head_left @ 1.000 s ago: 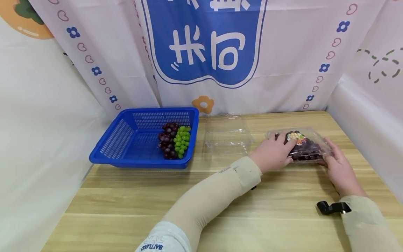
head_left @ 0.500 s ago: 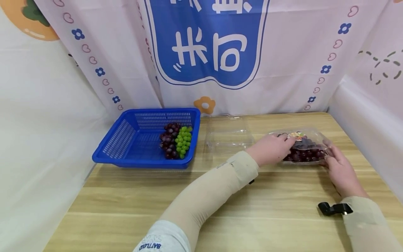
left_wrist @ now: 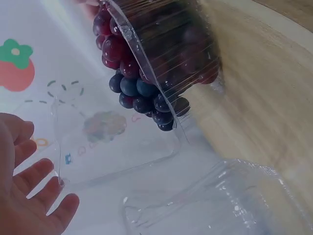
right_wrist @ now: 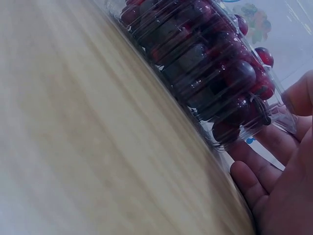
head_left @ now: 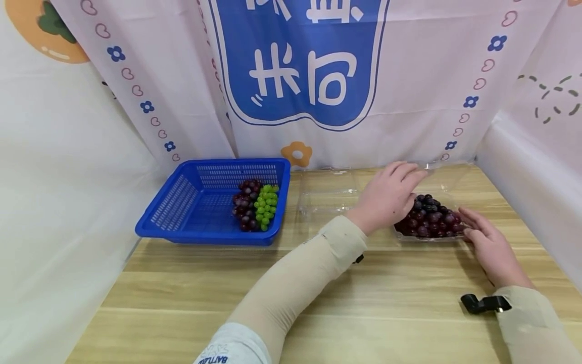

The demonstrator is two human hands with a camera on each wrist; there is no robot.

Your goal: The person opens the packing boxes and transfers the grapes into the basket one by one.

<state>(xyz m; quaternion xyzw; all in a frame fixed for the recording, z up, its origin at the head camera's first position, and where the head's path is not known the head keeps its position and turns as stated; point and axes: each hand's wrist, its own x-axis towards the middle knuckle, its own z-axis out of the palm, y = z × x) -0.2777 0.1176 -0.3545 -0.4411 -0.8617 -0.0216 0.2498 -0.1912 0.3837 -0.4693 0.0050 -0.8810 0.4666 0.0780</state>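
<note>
A clear plastic clamshell box (head_left: 436, 239) at the right of the table holds a bunch of dark red and near-black grapes (head_left: 432, 220). Its see-through lid (left_wrist: 117, 164) stands raised on the far side, with a fruit sticker on it. My left hand (head_left: 386, 197) is at the box's left, fingers spread and loosely bent beside the lid's edge in the left wrist view. At the box's right end my right hand (head_left: 493, 247) pinches the corner, thumb on the rim and fingers (right_wrist: 254, 161) below. Part of the grapes is hidden behind my left hand in the head view.
A second clear plastic box (head_left: 327, 194) stands to the left with its lid up. Farther left is a blue plastic basket (head_left: 182, 236) holding red grapes (head_left: 245, 207) and green grapes (head_left: 267, 205). A printed cloth (head_left: 409, 111) hangs behind the table.
The lid over the grapes has swung up and back from its lowered position. My left hand has risen from on top of the lid; my right hand has kept its place at the corner.
</note>
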